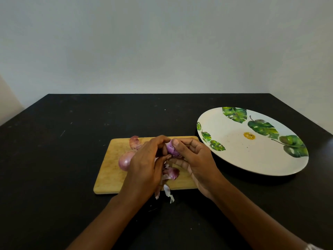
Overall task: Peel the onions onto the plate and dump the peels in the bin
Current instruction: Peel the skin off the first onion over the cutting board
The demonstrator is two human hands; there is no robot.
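Gripping a part-peeled onion [171, 149] between them at frame centre, the hands are both curled round it: the right hand [197, 159] cradles it, the left hand [144, 159] pinches its skin. Loose peels [172, 173] lie below on the cutting board [110, 170], a second onion [124, 161] just left. The plate [252, 160] sits right of frame, nearer the right hand, just beside the board; no bin shows.

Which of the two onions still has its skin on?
The onion lying on the wooden board, beside the left hand: its pink skin looks whole. The other onion, pinched between that hand and the right hand, shows bare purple flesh.
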